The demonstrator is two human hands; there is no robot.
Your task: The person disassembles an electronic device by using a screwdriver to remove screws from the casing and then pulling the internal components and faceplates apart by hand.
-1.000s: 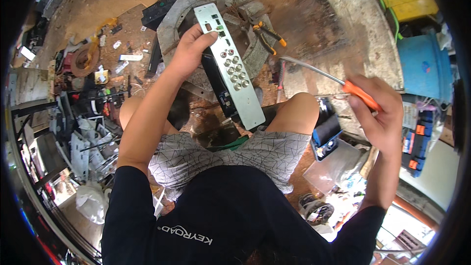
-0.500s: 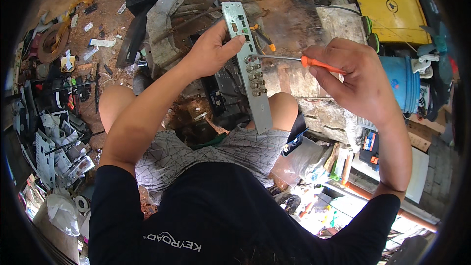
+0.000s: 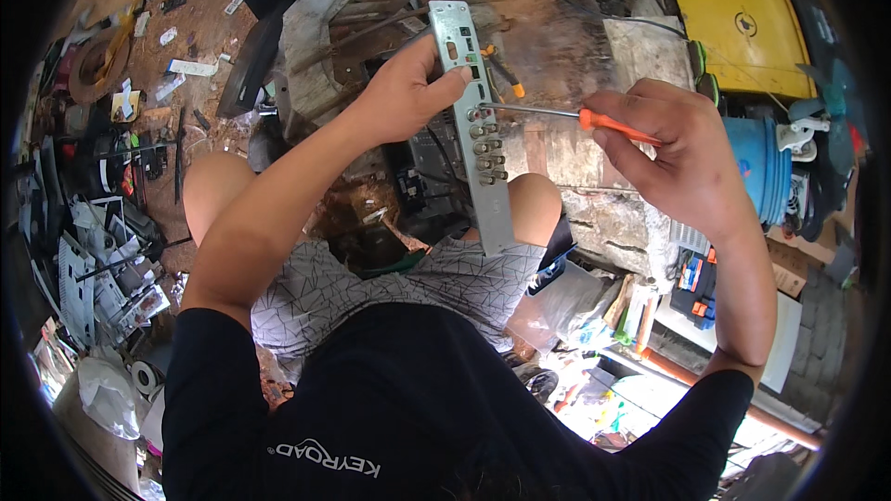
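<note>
My left hand (image 3: 408,91) is closed on the upper part of a metal electronics case (image 3: 496,218), held on edge above my lap. Port cut-outs run along its silvery panel, with several round metal connectors (image 3: 488,156) standing out below them. In my right hand (image 3: 670,144) is a screwdriver (image 3: 603,121) with an orange handle and a thin steel shaft. Its tip meets the panel near the topmost connectors; the exact contact point is too small to make out. The inside of the case, behind the panel, is mostly hidden.
Beyond the case lie pliers (image 3: 504,72) with yellow-and-black handles and a grey ring-shaped frame (image 3: 311,14). Metal scrap (image 3: 93,264) is heaped at the left. At the right stand a blue bucket (image 3: 756,167) and a yellow case (image 3: 742,28).
The panel, both hands and the screwdriver have shifted slightly to the right in view. The screwdriver tip stays at about the same spot on the panel.
</note>
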